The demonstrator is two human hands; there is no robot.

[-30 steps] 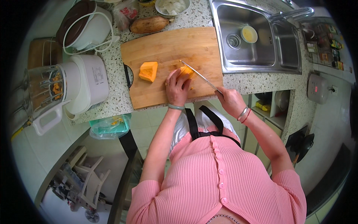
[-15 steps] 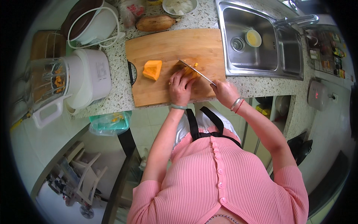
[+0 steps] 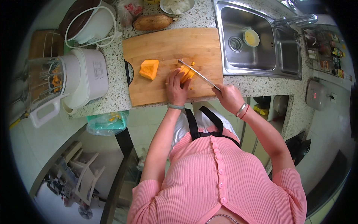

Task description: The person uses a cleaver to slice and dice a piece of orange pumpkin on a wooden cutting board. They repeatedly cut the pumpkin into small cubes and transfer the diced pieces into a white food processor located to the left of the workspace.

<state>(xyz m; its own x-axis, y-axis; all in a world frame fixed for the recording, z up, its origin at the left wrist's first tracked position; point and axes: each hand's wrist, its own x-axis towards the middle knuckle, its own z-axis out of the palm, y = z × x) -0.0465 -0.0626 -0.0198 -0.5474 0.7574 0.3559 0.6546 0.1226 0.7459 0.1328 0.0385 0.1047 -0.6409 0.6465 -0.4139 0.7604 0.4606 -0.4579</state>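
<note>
A wooden cutting board (image 3: 149, 44) lies on the counter in front of me. My left hand (image 3: 176, 89) presses on its middle, thumb and fingers gripping several orange pumpkin strips (image 3: 187, 75). In my right hand (image 3: 230, 98) is the handle of a kitchen knife (image 3: 201, 75). Its blade slants from the right hand up to the left, across the far end of the strips. A thick pumpkin chunk (image 3: 149, 69) sits by itself to the left of my left hand. Small orange bits lie around the blade and near the strips.
A sweet potato (image 3: 154, 22) and a bowl of white shreds (image 3: 178, 5) stand beyond the board. On the left is a white blender (image 3: 85, 76) with orange pieces in its jug. The steel sink (image 3: 246, 63) at right holds a small bowl (image 3: 251, 38). A teal bin (image 3: 108, 122) hangs below the counter.
My left thumb and fingers have spread around the pumpkin strips, showing more of them. The right hand and knife handle have dropped slightly nearer to me. The whole view has shifted a little.
</note>
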